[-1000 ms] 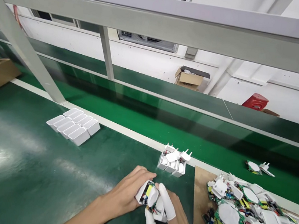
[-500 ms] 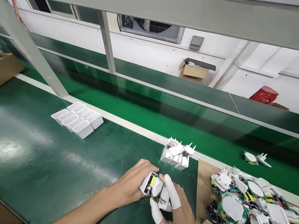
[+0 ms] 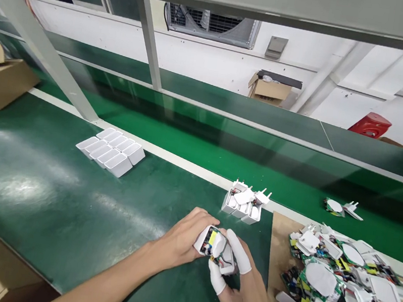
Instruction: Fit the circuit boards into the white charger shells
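Note:
My left hand [image 3: 189,237] is closed around a white charger housing [image 3: 201,238] above the green table. At its open end sits a circuit board [image 3: 216,244] with a yellow part and a white pad. My right hand [image 3: 240,276], with white finger cots on the thumb and forefinger, pinches the board from the right. By those fingers a white plug cover [image 3: 228,264] hangs on wires against the board. How deep the board sits in the housing is hard to make out. Just beyond stand several filled housings [image 3: 242,209] with pronged covers resting on top.
White empty housings [image 3: 111,151] stand in rows to the left. On a brown board [image 3: 278,262] at right lies a heap of circuit boards with plug covers [image 3: 347,286]. One loose unit [image 3: 336,207] rests on the green belt [image 3: 195,142]. Cardboard boxes [image 3: 2,85] stand left.
The view has shifted a little, so the scene sits slightly right and higher. Both hands keep their grip on the housing and board, with only a slight shift of the board and cover.

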`<state>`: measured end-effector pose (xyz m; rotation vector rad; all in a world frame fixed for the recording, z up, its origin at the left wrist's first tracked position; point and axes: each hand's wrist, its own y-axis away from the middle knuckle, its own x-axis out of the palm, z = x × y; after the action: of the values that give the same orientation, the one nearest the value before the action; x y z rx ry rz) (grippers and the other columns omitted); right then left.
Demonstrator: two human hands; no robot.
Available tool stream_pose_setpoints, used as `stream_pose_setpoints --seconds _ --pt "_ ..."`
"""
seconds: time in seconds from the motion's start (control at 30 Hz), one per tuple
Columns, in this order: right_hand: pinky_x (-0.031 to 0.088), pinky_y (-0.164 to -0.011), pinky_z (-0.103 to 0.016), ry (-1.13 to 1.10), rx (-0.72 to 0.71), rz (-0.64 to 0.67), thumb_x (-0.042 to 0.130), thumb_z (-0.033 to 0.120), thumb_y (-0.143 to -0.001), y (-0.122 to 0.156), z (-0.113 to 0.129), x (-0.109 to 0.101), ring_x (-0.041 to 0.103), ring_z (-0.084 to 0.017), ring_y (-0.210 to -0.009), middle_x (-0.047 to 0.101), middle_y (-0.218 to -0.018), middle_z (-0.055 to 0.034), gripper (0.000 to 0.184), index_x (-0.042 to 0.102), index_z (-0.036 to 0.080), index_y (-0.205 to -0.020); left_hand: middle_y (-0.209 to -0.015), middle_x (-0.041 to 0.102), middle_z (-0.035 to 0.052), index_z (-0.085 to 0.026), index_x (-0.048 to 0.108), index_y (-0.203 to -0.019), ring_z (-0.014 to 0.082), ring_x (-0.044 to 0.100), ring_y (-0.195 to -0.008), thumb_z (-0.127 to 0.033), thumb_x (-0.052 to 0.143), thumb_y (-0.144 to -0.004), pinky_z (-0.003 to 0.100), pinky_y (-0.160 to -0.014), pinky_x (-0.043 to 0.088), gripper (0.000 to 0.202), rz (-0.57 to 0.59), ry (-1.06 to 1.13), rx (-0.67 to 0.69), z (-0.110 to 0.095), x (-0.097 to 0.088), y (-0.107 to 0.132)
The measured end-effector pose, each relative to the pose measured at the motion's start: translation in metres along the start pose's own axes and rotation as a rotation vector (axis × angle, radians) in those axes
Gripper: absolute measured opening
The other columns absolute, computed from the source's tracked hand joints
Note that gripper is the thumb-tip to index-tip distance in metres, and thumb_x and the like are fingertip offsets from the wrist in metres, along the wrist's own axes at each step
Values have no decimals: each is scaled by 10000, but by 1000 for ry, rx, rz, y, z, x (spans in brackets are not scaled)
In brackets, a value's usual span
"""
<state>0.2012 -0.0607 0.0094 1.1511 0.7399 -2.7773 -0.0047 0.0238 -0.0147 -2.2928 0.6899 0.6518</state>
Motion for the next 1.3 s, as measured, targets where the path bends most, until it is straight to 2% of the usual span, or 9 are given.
stream_pose_setpoints --seconds 0.3,0.47,0.63,1.0,1.3 --pt "666 -888 -290 12 13 -16 558 189 -1011 1 -4 3 752 -234 -1166 670 -1393 -167 651 326 214 -1619 -1184 674 133 -221 453 -1421 283 575 -1064 -309 671 -1012 409 -880 542 472 -21 -7 14 -4 -2 -3" --pt "660 -924 -320 22 -3 -33 552 197 -1017 -1 -2 2 747 -241 -1171 676 -1380 -169 658 316 209 -1631 -1185 673 121 -229 450 -1425 277 570 -1072 -287 696 -997 395 -880 542 497 -11 11 2 -3 -1 -2" --pt "664 -889 -297 6 -33 -39 522 159 -1017 -6 3 -1 760 -210 -1107 691 -1350 -161 674 279 206 -1644 -1193 655 117 -236 453 -1433 278 572 -1101 -252 716 -978 398 -901 549 526 -14 26 -14 0 1 -1" --pt "632 -1004 -348 -9 -17 -26 535 188 -1027 0 -2 3 683 -246 -1296 654 -1422 -168 685 259 211 -1654 -1181 630 120 -245 448 -1460 284 578 -1118 -301 735 -970 392 -888 559 571 10 66 -52 1 2 0" --pt "607 -1067 -381 -2 -33 -14 542 176 -1019 -1 -3 2 680 -251 -1296 634 -1440 -178 699 259 197 -1658 -1201 614 122 -236 444 -1452 280 566 -1124 -251 735 -963 390 -903 544 569 14 61 -53 1 4 -1"
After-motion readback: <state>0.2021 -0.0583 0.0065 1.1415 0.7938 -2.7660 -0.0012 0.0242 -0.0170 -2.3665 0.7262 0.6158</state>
